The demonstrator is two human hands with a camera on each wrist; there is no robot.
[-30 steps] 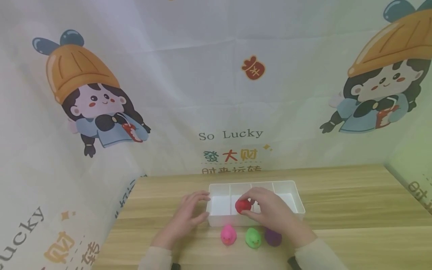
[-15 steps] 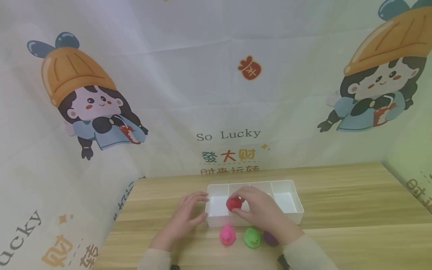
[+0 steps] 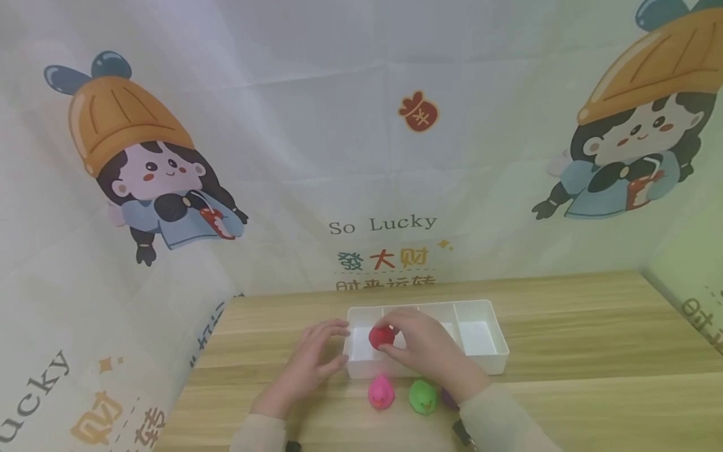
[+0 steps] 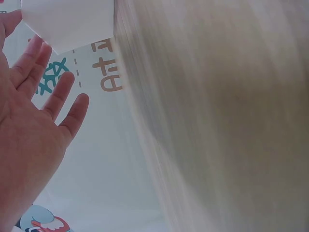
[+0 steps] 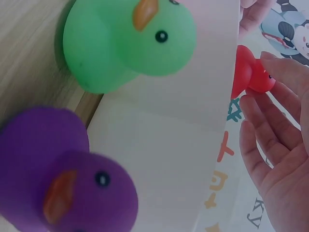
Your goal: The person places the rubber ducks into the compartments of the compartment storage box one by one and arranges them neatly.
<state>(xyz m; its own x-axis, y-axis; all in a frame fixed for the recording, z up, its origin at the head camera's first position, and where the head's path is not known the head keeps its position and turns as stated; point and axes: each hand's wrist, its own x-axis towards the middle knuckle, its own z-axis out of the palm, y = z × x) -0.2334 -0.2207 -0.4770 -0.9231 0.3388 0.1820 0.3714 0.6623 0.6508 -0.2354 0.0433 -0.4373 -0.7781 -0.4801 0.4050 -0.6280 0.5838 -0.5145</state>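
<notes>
The red duck (image 3: 381, 338) is in my right hand (image 3: 423, 339), pinched between thumb and fingertips, with the remaining fingers only loosely bent. In the head view I have it at the leftmost compartment of the white tray (image 3: 415, 369), close to the first divider. From my right wrist it shows past the edge of the tray's wall, which hides part of it; whether it touches the tray's floor I can't tell.

My left hand (image 3: 310, 356) is at the tray's left end, fingers spread and relaxed, thumb apart, holding nothing. The fingertips reach the end wall, though I can't tell how firmly they touch.

The tray has four compartments in a row, and my right hand covers part of the middle ones. On my side of it, on the wooden desk (image 3: 593, 342), sit a pink duck (image 3: 381, 392), a green duck (image 3: 423, 397) and a purple duck (image 5: 43, 164), the last mostly behind my right wrist in the head view. The green and purple ones have orange beaks.

Beyond the desk hangs a pale cloth (image 3: 316, 157) printed with "So Lucky" and cartoon figures in orange hats.
</notes>
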